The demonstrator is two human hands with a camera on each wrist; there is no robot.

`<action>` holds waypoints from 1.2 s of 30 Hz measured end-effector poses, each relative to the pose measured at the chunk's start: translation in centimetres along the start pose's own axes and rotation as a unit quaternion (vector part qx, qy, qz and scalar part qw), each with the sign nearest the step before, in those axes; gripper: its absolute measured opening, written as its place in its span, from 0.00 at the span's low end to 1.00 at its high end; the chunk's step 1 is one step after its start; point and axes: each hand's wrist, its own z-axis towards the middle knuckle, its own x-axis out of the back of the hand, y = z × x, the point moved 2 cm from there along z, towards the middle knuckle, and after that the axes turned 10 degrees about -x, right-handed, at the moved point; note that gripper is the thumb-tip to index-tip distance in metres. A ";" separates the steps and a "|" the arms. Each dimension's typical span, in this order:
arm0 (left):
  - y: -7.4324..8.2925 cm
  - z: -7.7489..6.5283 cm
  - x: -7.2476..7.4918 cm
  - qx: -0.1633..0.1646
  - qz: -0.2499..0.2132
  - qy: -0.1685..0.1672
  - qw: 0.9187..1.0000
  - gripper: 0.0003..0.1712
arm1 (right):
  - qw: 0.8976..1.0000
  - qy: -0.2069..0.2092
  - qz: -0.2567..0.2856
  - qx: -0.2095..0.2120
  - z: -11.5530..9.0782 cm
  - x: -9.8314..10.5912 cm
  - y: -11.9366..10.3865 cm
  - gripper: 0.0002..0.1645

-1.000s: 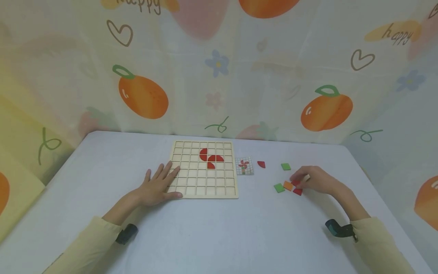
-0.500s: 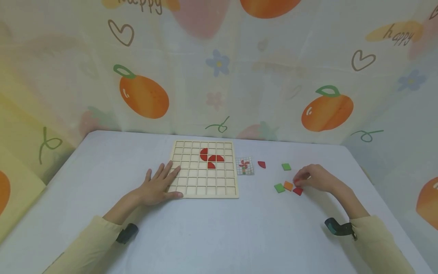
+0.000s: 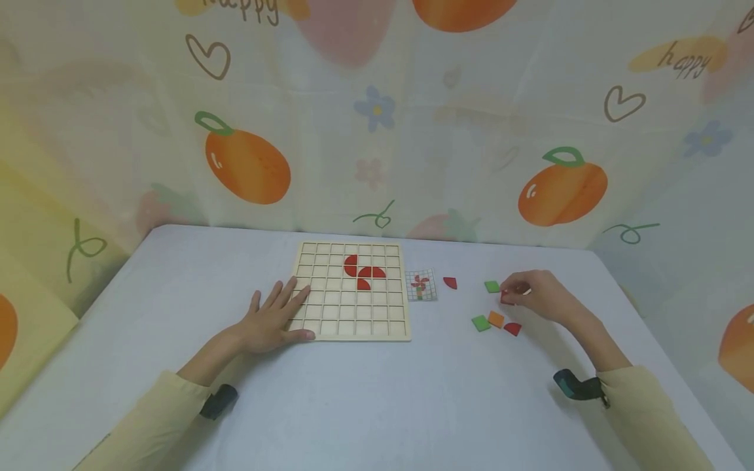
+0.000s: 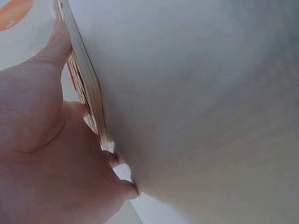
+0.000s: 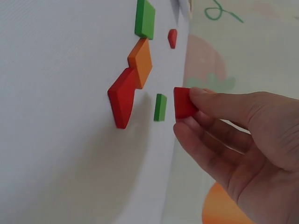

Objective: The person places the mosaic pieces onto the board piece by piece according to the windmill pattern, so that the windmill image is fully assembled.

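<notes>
My left hand [image 3: 268,325] rests with spread, straight fingers on the left edge of a wooden grid board [image 3: 336,328]. Several red quarter-circle pieces [image 3: 351,265] sit in the board's upper right cells. Thumb and fingers of my right hand [image 3: 538,296] pinch a red piece [image 5: 184,102], held above the table. Below that hand lie another red quarter-circle piece [image 3: 513,329], an orange square [image 3: 496,319] and a green square [image 3: 481,323]. A second green square [image 3: 491,286] is just left of the right fingers. The left wrist view shows the board's edge [image 4: 88,79] under the thumb and fingers.
A small pattern card [image 3: 421,285] with a pinwheel design lies against the board's right side. Right of the card is a single red quarter-circle piece [image 3: 450,282]. Behind the white table [image 3: 377,405] hangs a fruit-printed curtain [image 3: 448,137].
My right hand has lifted the red piece from beside the orange square and moved slightly away from me. The left hand and the board stay where they were.
</notes>
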 end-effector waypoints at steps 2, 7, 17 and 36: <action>0.0 0.0 0.0 0.000 -0.001 0.000 1.000 0.54 | 1.000 0.008 0.004 -0.001 0.1 0.0 -0.3 0.13; 0.0 0.0 0.0 0.000 0.001 0.000 1.000 0.54 | 1.000 0.019 0.010 0.003 0.3 0.0 -1.1 0.12; -0.1 0.0 0.0 0.000 0.001 0.002 1.000 0.54 | 0.998 0.046 0.033 0.034 1.1 -0.3 -3.1 0.08; 0.1 -0.1 0.1 0.001 0.004 0.001 1.000 0.54 | 0.995 0.054 0.080 0.029 2.7 -2.1 -6.8 0.09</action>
